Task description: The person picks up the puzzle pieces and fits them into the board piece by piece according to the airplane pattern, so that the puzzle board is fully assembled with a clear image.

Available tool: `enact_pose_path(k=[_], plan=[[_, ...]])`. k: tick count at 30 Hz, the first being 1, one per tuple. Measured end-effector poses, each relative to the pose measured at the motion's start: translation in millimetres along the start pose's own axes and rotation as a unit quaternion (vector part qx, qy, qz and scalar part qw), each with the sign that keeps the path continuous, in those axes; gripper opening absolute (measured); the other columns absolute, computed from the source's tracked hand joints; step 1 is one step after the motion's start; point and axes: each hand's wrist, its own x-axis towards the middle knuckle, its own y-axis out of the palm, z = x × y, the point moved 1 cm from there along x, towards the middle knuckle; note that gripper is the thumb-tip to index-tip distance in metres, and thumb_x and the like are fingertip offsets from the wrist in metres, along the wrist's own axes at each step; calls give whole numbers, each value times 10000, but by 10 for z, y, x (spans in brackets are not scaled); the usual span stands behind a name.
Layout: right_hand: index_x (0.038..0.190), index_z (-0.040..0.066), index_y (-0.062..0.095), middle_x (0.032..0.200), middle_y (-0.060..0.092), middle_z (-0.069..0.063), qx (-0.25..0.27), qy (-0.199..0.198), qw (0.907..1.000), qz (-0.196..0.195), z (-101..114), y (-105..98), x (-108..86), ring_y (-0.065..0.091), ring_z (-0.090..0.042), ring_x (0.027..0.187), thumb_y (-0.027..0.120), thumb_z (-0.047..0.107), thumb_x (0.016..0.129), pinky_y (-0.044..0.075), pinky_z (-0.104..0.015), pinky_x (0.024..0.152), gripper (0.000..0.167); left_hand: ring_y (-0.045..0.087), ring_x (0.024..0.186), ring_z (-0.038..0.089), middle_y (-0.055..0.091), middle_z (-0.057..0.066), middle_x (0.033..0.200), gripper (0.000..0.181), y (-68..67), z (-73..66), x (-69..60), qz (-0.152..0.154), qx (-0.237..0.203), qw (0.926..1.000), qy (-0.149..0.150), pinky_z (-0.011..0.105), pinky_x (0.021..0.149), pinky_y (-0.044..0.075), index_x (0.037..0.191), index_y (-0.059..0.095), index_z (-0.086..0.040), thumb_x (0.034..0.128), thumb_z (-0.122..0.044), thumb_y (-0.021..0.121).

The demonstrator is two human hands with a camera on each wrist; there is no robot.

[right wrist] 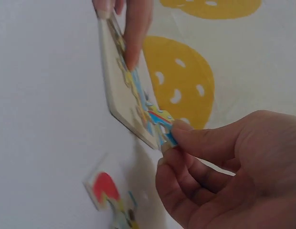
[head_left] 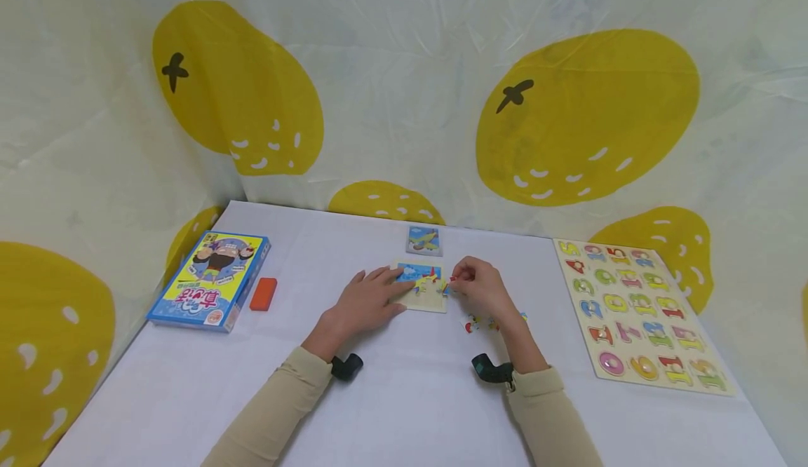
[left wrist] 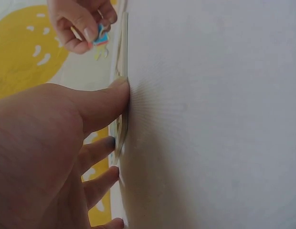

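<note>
A square puzzle board with some blue and yellow pieces in it lies mid-table. My left hand is at its left side; in the left wrist view the thumb of that hand presses the board's edge, and other fingertips touch the far part. My right hand pinches a small blue, yellow and red puzzle piece between thumb and fingers, over the board's right side. Loose pieces, one with a red patch, lie on the table by the right hand, partly hidden under its wrist in the head view.
A small airplane picture card lies behind the board. On the left are a blue and yellow box and a red block. A large number puzzle board lies on the right. A fruit-print curtain stands behind the table.
</note>
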Motion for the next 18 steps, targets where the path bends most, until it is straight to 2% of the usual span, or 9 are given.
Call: enact_pose_path(k=[7, 18], plan=[[937, 61, 649, 816, 620, -72, 175, -168, 9991, -358, 42, 192, 45, 559, -183, 731, 759, 97, 851, 467, -237, 616, 144, 330, 1491, 263, 363, 11, 1608, 515, 0, 5, 4, 44, 95, 9999, -12, 637, 1152, 289, 1495, 453, -325, 1004, -458, 533], [937, 41, 662, 791, 601, -71, 207, -124, 9981, -559, 96, 357, 57, 531, -184, 738, 748, 91, 850, 424, -228, 588, 132, 325, 1493, 284, 361, 30, 1610, 526, -28, -14, -5, 86, 4, 10000, -32, 651, 1151, 280, 1500, 451, -306, 1000, -432, 554]])
